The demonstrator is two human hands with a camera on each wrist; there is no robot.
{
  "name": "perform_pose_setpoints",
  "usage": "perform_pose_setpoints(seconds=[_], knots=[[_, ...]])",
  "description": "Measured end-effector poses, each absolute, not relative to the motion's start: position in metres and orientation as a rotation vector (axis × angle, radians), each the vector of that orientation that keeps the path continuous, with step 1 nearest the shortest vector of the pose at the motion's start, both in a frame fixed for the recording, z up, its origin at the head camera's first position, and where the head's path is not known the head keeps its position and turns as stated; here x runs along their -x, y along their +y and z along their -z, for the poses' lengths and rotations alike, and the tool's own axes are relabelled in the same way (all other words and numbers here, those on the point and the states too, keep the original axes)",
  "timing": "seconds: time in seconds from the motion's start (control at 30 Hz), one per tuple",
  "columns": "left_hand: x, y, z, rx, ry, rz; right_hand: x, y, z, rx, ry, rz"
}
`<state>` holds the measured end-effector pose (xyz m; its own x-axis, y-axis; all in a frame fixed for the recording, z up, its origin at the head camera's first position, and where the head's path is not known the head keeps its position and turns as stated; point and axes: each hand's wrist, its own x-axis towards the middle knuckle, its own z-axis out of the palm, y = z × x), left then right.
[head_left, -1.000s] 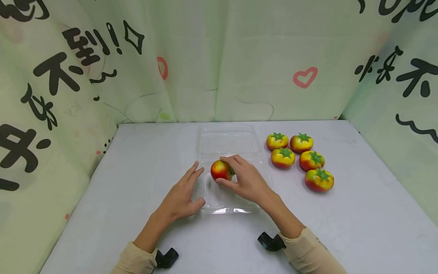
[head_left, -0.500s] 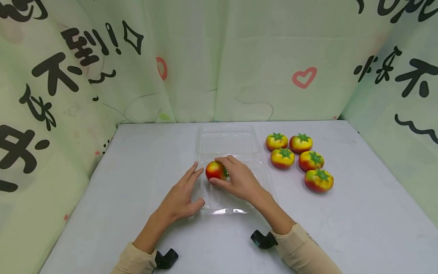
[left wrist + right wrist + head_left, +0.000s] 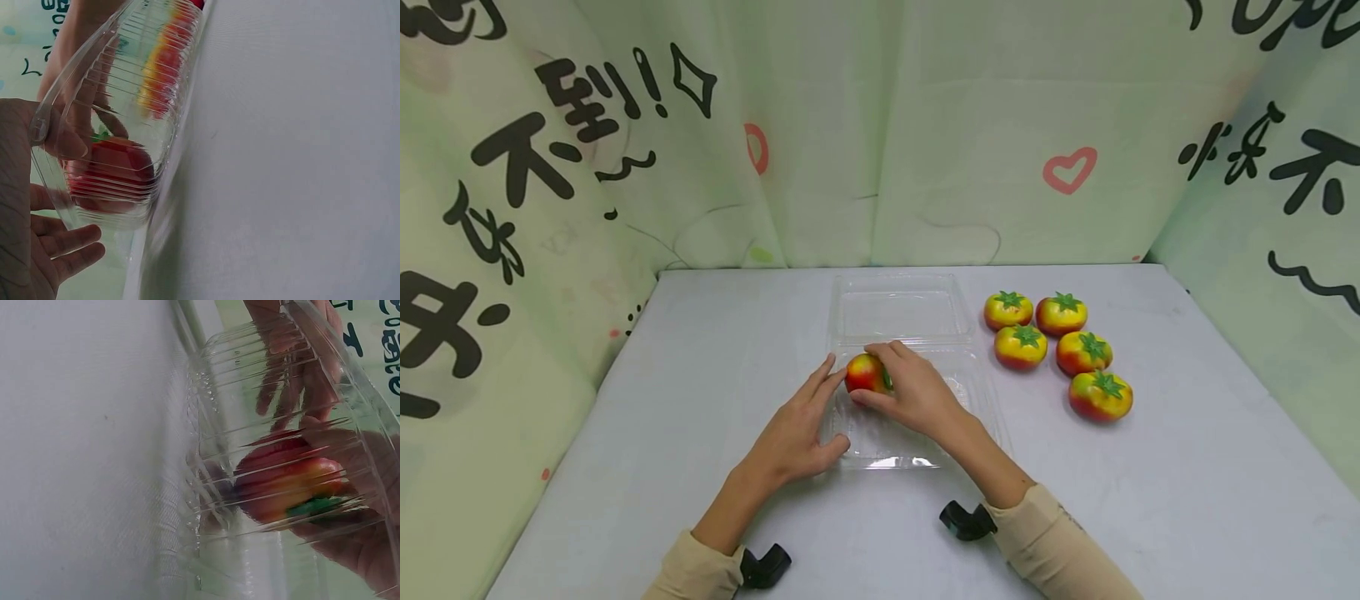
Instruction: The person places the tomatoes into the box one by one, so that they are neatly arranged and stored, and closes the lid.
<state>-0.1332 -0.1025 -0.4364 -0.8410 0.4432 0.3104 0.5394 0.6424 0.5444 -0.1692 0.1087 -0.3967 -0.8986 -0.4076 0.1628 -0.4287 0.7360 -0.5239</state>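
Note:
In the head view, my right hand (image 3: 906,390) holds a red-and-yellow tomato (image 3: 867,374) with a green star-shaped top, thumb and fingers around its sides. The tomato is inside the left part of a clear plastic clamshell container (image 3: 910,454), whose lid (image 3: 898,308) lies folded back. Along the container's left side, my left hand (image 3: 797,433) rests with straight, spread fingers, its thumb near the front left corner. Through the ribbed clear wall, the left wrist view shows the tomato (image 3: 115,175) low down. The right wrist view shows the tomato (image 3: 287,481) tipped, its green top sideways.
Several similar tomatoes (image 3: 1020,347) stand on the white table (image 3: 1180,500) to the right of the container. A pale green printed curtain (image 3: 962,125) closes off the back and both sides.
My right hand has carried the tomato left inside the container, close to the left wall and my left fingertips. My left hand has stayed in place.

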Motion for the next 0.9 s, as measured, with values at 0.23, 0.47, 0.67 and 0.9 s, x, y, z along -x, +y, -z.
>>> perform_pose_setpoints(seconds=[0.23, 0.47, 0.67, 0.9], knots=[[0.135, -0.102, 0.437, 0.817, -2.709, 0.980, 0.170, 0.109, 0.397, -0.704, -2.890, -0.892], [0.134, -0.102, 0.436, 0.821, -2.699, 0.985, 0.168, 0.114, 0.397, -0.697, -2.879, -0.890], [0.133, -0.102, 0.436, 0.822, -2.697, 0.978, 0.167, 0.121, 0.396, -0.705, -2.843, -0.906], [0.133, -0.103, 0.437, 0.828, -2.680, 0.966, 0.165, 0.130, 0.392, -0.690, -2.814, -0.916]])
